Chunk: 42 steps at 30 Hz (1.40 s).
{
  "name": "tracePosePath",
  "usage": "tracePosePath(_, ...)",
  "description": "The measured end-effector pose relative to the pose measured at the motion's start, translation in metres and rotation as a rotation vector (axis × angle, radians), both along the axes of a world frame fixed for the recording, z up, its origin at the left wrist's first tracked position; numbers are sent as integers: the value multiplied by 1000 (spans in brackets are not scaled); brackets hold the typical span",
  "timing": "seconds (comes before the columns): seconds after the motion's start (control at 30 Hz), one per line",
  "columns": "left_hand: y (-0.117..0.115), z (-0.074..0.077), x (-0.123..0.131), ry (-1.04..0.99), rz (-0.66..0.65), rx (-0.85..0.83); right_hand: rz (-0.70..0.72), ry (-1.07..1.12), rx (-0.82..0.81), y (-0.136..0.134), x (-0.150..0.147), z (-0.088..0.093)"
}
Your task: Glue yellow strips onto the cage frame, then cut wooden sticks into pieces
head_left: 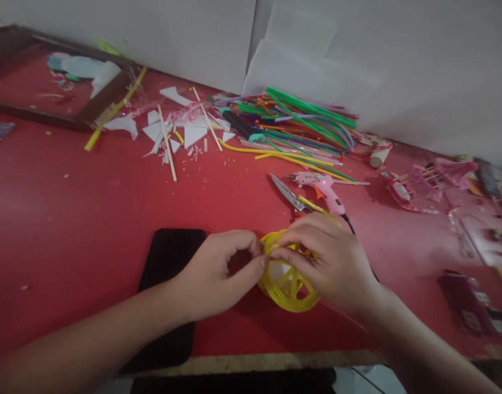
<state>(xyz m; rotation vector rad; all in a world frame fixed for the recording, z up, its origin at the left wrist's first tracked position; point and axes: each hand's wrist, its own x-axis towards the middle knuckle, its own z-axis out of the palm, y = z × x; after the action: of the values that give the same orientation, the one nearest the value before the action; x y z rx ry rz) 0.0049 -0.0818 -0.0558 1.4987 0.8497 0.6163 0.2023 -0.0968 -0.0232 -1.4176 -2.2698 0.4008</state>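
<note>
A round yellow openwork piece, seemingly made of pipe cleaners, is between my hands near the table's front edge. Crossing strips span its top, and something white shows inside. My left hand pinches its left rim between thumb and forefinger. From the right, my right hand reaches over it, fingertips pressed on the upper left rim close to my left thumb. My fingers hide part of that rim. Just beyond the right hand lie scissors, a yellow strip and a pink glue gun.
A black phone-like slab lies partly under my left forearm. Coloured pipe cleaners are heaped by the wall, with white scraps beside them. A wooden frame lies far left. A pink craft piece and purple box are right.
</note>
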Motion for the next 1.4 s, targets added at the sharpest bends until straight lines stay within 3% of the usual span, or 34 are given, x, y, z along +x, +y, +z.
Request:
tracePosePath(0.33,1,-2,2,-96,-5,-251,133,106,-137,4,5,1)
tracePosePath(0.73,3,-2,4,-63,19,-310,24,83,-164,3,-3,7)
tracePosePath(0.93,3,-4,5,-67,79,-321,-88,-25,-46,0,-6,9)
tracePosePath(1.17,0,-6,4,-61,93,-346,-100,17,-121,0,-6,12)
tracePosePath(1.4,4,2,4,-87,97,-383,-127,45,-181,2,-8,10)
